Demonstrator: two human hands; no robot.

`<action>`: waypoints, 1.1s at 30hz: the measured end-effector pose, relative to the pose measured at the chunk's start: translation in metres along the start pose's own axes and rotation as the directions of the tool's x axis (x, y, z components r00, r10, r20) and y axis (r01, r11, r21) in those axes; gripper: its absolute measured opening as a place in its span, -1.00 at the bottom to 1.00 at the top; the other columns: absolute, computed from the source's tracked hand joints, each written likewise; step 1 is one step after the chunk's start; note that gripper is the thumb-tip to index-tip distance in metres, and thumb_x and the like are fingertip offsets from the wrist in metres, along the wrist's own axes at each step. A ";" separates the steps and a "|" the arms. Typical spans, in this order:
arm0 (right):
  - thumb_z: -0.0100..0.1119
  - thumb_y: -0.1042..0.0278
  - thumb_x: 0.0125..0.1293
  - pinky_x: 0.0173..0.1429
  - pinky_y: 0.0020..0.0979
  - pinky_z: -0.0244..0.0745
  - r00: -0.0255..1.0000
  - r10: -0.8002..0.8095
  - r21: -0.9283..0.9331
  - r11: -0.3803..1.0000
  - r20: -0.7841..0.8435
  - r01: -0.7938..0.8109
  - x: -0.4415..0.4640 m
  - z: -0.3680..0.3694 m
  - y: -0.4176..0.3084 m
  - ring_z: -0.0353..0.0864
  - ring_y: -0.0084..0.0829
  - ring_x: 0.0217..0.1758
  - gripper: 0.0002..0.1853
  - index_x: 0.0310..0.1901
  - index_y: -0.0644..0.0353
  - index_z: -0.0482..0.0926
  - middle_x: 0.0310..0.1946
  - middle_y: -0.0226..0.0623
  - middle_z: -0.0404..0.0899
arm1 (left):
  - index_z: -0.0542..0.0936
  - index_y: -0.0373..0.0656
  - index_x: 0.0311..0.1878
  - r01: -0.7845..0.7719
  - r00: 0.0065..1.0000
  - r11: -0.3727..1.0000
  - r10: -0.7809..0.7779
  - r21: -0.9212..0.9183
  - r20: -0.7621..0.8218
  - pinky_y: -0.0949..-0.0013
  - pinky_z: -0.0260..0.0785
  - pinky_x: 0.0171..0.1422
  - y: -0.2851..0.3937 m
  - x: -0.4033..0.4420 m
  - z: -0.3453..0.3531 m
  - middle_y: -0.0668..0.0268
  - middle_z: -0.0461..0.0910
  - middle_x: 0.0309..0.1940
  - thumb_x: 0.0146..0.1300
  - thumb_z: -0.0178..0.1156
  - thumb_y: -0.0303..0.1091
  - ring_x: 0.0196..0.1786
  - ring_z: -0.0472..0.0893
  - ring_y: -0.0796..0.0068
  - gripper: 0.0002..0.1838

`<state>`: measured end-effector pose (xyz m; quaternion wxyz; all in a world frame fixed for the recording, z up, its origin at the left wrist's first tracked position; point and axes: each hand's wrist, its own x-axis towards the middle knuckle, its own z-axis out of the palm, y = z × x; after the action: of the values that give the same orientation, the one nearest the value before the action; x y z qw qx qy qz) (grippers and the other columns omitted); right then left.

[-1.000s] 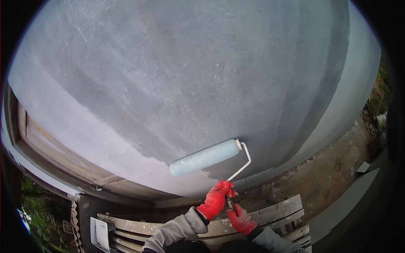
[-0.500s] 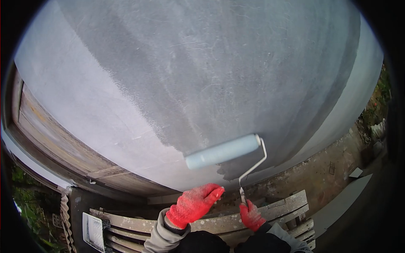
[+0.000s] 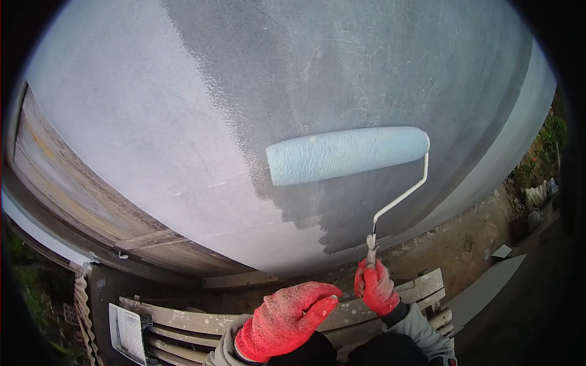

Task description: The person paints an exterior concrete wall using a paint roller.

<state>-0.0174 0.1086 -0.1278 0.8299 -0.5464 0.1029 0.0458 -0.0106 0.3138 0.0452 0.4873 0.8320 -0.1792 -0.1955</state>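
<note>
My right hand (image 3: 376,288), in a red glove, is wrapped round the handle of a paint roller (image 3: 348,155). The roller's wide pale-blue sleeve lies against the wall (image 3: 390,79), tilted slightly up to the right, and its white bent wire frame runs down to the handle. Lower left of it, my left hand (image 3: 290,320) in a dusty red glove hangs in the air, fingers bent forward and thumb a little apart, with nothing visible in it. Dark grey, wet-looking coating covers the wall's middle; a paler area borders it on the left.
A slatted wooden bench (image 3: 201,321) spans the space below, spattered with paint. On its left end rests a white paint tray (image 3: 127,332). A weathered wooden door or panel (image 3: 91,189) is at left; a pale board (image 3: 482,296) lies on the ground at right.
The roller and my right hand have moved up, with the sleeve higher on the wall. The dark area's edge now extends farther left near the bottom. My left hand's thumb and fingers have parted slightly.
</note>
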 end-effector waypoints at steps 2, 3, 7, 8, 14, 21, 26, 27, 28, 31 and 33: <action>-0.14 0.25 0.44 -0.63 -0.50 0.22 1.000 -0.007 -0.057 0.998 -0.008 0.006 0.004 -0.005 0.016 0.25 -0.60 -0.72 -0.85 -0.23 0.11 0.33 -0.67 -0.49 0.27 | 0.59 -0.16 -0.01 -0.061 0.998 0.997 0.061 0.049 0.000 0.36 0.47 -0.11 0.004 -0.006 0.002 0.17 0.63 -0.26 0.34 0.12 -0.23 -0.21 0.65 0.21 -0.73; -0.15 0.20 0.46 -0.65 -0.48 0.21 1.000 -0.010 -0.117 0.993 -0.026 0.007 0.006 -0.011 0.029 0.23 -0.58 -0.75 -0.82 -0.27 0.09 0.31 -0.70 -0.48 0.24 | 0.59 -0.18 -0.01 -0.121 0.993 0.988 0.120 0.092 0.012 0.34 0.47 -0.13 0.008 -0.008 0.003 0.15 0.64 -0.32 0.34 0.12 -0.25 -0.25 0.66 0.22 -0.73; -0.03 0.21 0.42 -0.62 -0.50 0.23 0.977 0.175 -0.201 0.960 -0.123 -0.197 -0.020 -0.049 0.112 0.28 -0.62 -0.70 -0.83 -0.24 0.10 0.37 -0.65 -0.52 0.30 | 0.58 -0.22 -0.11 -0.306 0.938 0.932 0.330 0.197 -0.103 0.28 0.45 -0.12 0.013 -0.031 0.004 0.15 0.60 -0.24 0.31 0.13 -0.36 -0.20 0.61 0.16 -0.83; -0.03 0.21 0.42 -0.62 -0.50 0.23 0.978 0.176 -0.202 0.960 -0.114 -0.196 -0.026 -0.051 0.120 0.28 -0.62 -0.70 -0.83 -0.24 0.10 0.37 -0.65 -0.52 0.30 | 0.60 -0.24 -0.17 -0.287 0.933 0.938 0.320 0.192 -0.164 0.18 0.46 -0.19 0.011 -0.034 0.008 0.09 0.61 -0.31 0.25 0.18 -0.37 -0.23 0.60 0.01 -0.83; -0.09 0.14 0.41 -0.67 -0.41 0.23 0.911 0.396 0.029 0.918 -0.117 -0.396 -0.029 -0.042 0.129 0.25 -0.53 -0.77 -0.78 -0.32 0.09 0.32 -0.71 -0.46 0.25 | 0.59 -0.23 -0.18 -0.259 0.943 0.935 0.299 0.244 -0.147 0.18 0.46 -0.20 0.013 -0.047 0.016 0.09 0.61 -0.31 0.23 0.18 -0.35 -0.24 0.60 0.00 -0.83; -0.05 0.18 0.44 -0.64 -0.51 0.22 0.994 -0.106 0.163 0.981 -0.015 0.107 0.018 0.002 -0.016 0.26 -0.62 -0.72 -0.80 -0.22 0.14 0.38 -0.67 -0.51 0.29 | 0.62 -0.17 -0.07 -0.031 0.988 0.956 0.073 0.292 -0.133 0.29 0.47 -0.18 0.021 -0.036 0.027 0.15 0.63 -0.32 0.29 0.14 -0.26 -0.28 0.64 0.14 -0.76; -0.01 0.14 0.43 -0.66 -0.50 0.20 0.995 0.065 -0.074 0.995 -0.076 -0.071 -0.005 -0.046 0.057 0.25 -0.62 -0.74 -0.79 -0.22 0.10 0.40 -0.67 -0.52 0.29 | 0.63 -0.19 -0.12 0.130 0.967 0.971 -0.078 0.203 -0.243 0.35 0.47 -0.18 0.023 -0.035 0.029 0.21 0.65 -0.38 0.32 0.12 -0.27 -0.29 0.66 0.26 -0.77; 0.00 0.11 0.42 -0.66 -0.50 0.19 0.987 0.122 -0.174 0.975 -0.106 -0.140 -0.013 -0.054 0.077 0.25 -0.61 -0.74 -0.78 -0.23 0.08 0.40 -0.67 -0.53 0.29 | 0.63 -0.19 -0.12 0.129 0.966 0.970 -0.077 0.204 -0.245 0.35 0.47 -0.18 0.017 -0.035 0.029 0.21 0.65 -0.38 0.32 0.12 -0.27 -0.29 0.66 0.26 -0.77; 0.00 0.11 0.42 -0.66 -0.50 0.19 0.986 0.125 -0.174 0.974 -0.106 -0.143 -0.022 -0.061 0.096 0.25 -0.61 -0.74 -0.78 -0.23 0.08 0.40 -0.67 -0.53 0.29 | 0.63 -0.20 -0.12 0.115 0.965 0.971 -0.059 0.209 -0.255 0.37 0.47 -0.18 0.005 -0.035 0.028 0.22 0.65 -0.39 0.33 0.10 -0.28 -0.30 0.66 0.30 -0.77; 0.01 0.06 0.41 -0.67 -0.47 0.19 0.891 0.402 -0.079 0.902 -0.210 -0.425 -0.036 -0.072 0.129 0.26 -0.60 -0.75 -0.75 -0.24 0.07 0.40 -0.69 -0.52 0.29 | 0.64 -0.21 -0.13 0.116 0.965 0.968 -0.058 0.221 -0.254 0.39 0.46 -0.18 -0.002 -0.033 0.030 0.23 0.65 -0.39 0.34 0.08 -0.29 -0.32 0.66 0.34 -0.77; 0.02 0.01 0.39 -0.68 -0.45 0.20 0.852 0.486 -0.001 0.869 -0.194 -0.495 -0.041 -0.074 0.134 0.29 -0.58 -0.75 -0.73 -0.19 0.05 0.41 -0.69 -0.53 0.30 | 0.64 -0.22 -0.14 0.128 0.966 0.966 -0.071 0.225 -0.247 0.40 0.46 -0.18 -0.002 -0.032 0.031 0.22 0.65 -0.39 0.34 0.08 -0.29 -0.32 0.66 0.35 -0.77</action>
<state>-0.0912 0.0956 -0.2676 0.7633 -0.5247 0.3150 0.2069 -0.0532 0.3071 0.0341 0.3907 0.9100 -0.0997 -0.0963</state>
